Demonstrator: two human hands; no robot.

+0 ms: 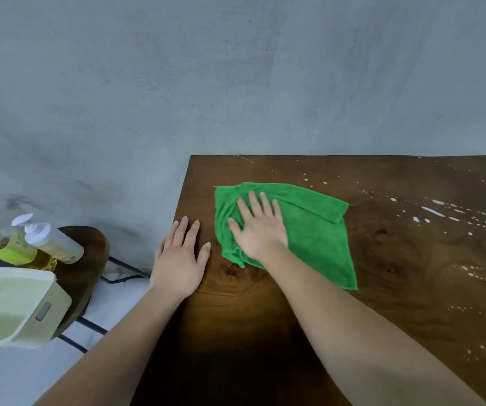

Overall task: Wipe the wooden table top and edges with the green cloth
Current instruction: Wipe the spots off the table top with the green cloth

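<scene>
A single wide-angle head camera looks forward and steeply down from close above the dark brown wooden table, facing the far grey plaster wall. The table's left edge falls mid-frame; both forearms enter from the near edge.

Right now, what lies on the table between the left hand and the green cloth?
Nothing: in the head view, only a narrow strip of bare wooden table separates the left hand from the green cloth, which the right hand presses flat.

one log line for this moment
right hand flat on cloth | left hand flat at table edge | droplets unwiped right
</scene>
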